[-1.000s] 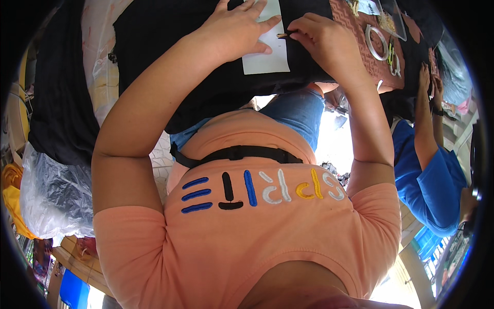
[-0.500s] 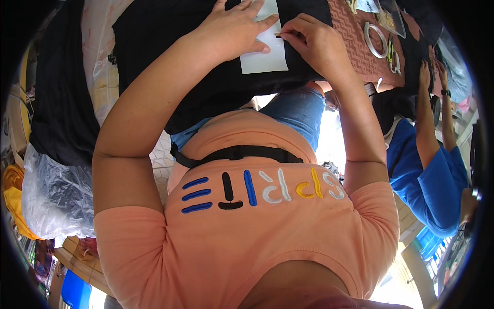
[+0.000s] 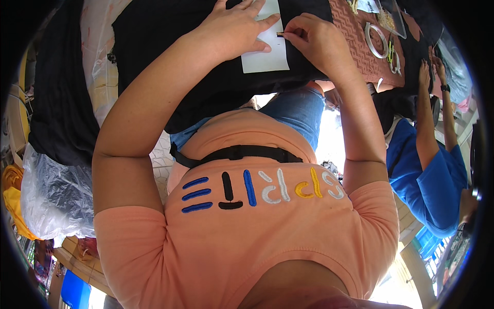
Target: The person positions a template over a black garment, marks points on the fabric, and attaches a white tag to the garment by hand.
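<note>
A white rectangular sheet [image 3: 267,57], paper or thin card, lies on black cloth [image 3: 170,82] spread over the table. My left hand [image 3: 234,28] rests on the sheet with its fingers spread, thumb and fingertips pressing it against the cloth. At the sheet's right edge, my right hand [image 3: 316,41] has thumb and forefinger pinched together. A tiny tan-and-dark bit shows at those fingertips, too small to name. Close by, small dark marks are on the sheet's surface.
Right of the black cloth, a reddish textured mat [image 3: 355,38] carries a roll of white tape [image 3: 376,40], yellow-handled snips [image 3: 391,51] and a clear box [image 3: 392,20]. A person in blue [image 3: 427,180] works at the far right. Clear plastic bags [image 3: 56,195] hang at the left.
The white sheet has shifted very slightly up and to the right. My right fingertips have moved a touch along its edge; my left hand keeps its place.
</note>
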